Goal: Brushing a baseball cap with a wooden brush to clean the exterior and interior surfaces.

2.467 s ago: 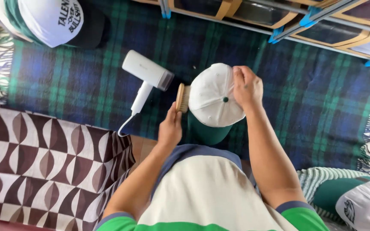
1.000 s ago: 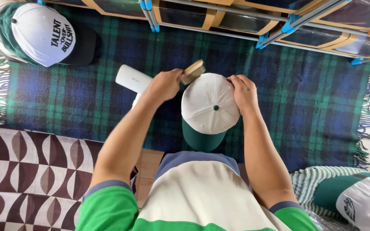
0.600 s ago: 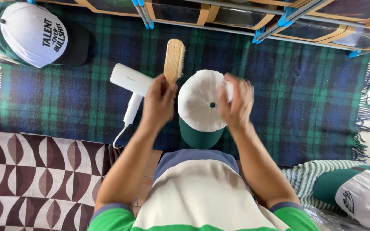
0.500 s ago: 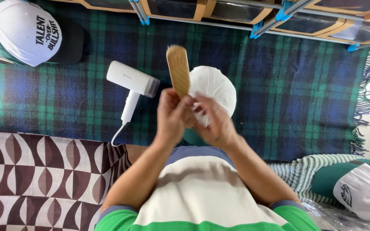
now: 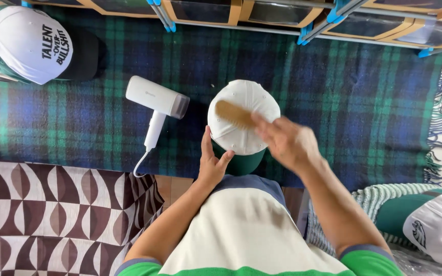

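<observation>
Both hands were busy: my right hand (image 5: 288, 143) clamped the wooden brush (image 5: 234, 114) on the white cap (image 5: 243, 124), my left hand (image 5: 212, 162) steadied its near edge, mid-blanket (image 5: 344, 102).

Cream shirt, blue collar, green short sleeves with blue cuffs.

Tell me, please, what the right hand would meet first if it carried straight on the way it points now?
Probably the white handheld appliance. The right hand points up-left, brush over the white cap; depth is unclear.
</observation>
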